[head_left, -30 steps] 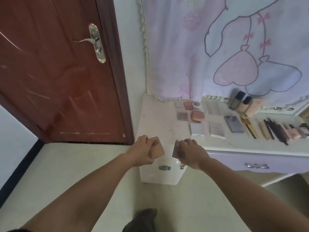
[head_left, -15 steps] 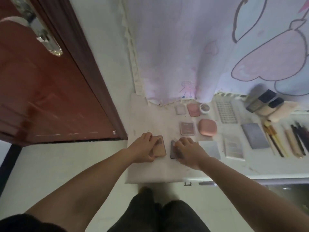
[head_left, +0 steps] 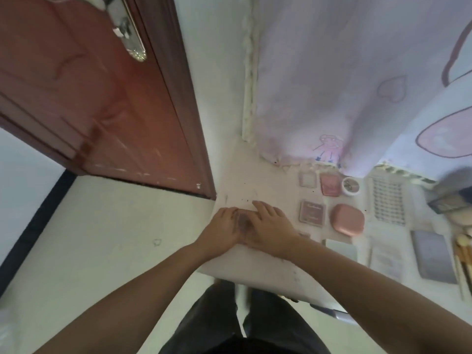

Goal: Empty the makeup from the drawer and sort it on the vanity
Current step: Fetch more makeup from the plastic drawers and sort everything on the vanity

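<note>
door (head_left: 84, 103) far L of hands, curtain (head_left: 344, 80) above | vanity (head_left: 255, 267) top white, under both hands | R of hands: 3 square compacts, 1 pink oval case (head_left: 347, 219), 1 round jar (head_left: 350, 185) | L hand (head_left: 221, 232) + R hand (head_left: 268, 226) side by side, fingers flat over dark compact (head_left: 242, 222) betw them, blurred, grip can't tell

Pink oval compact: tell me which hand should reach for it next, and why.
Right. The right hand rests on the vanity on the side nearer the pink oval compact. The left hand lies beyond the right one, so it would probably have to cross over it.
</note>
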Demonstrator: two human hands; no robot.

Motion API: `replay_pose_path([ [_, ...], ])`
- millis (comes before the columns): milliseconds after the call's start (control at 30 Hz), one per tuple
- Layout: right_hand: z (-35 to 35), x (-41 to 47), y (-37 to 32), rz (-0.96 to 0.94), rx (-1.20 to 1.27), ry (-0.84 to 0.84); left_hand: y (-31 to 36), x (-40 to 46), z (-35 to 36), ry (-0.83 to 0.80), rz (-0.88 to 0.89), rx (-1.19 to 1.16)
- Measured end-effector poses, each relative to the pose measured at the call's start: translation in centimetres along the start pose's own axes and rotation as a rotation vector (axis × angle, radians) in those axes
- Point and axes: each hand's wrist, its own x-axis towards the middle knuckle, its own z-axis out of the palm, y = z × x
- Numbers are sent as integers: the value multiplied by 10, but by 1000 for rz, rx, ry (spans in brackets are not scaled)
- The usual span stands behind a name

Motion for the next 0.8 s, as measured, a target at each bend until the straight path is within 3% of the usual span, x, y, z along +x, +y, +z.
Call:
replay_pose_path([
  [100,8,8,-8,-24,-58,-30,5,-4,-5,-24,-251,-196],
  [233,3,4,-3,-5,63,-4,11,-4,-16,-59,-383,-528],
  [333,-20,-3,0,42,306,64,18,3,-33,-98,-434,-882],
  [433,-58,-9,6,81,533,106,29,13,-43,-265,-457,-1024],
  [500,-82,-9,17,106,681,44,37,20,-41,-365,-459,-1128],
  [600,-109,-9,36,213,1024,-52,45,27,-38,-351,-470,-1231],
  [733,-122,-10,60,343,1582,4,45,34,-33,-308,-435,-1321],
  [800,-117,-10,66,337,1694,31,46,38,-35,-295,-391,-1375],
])
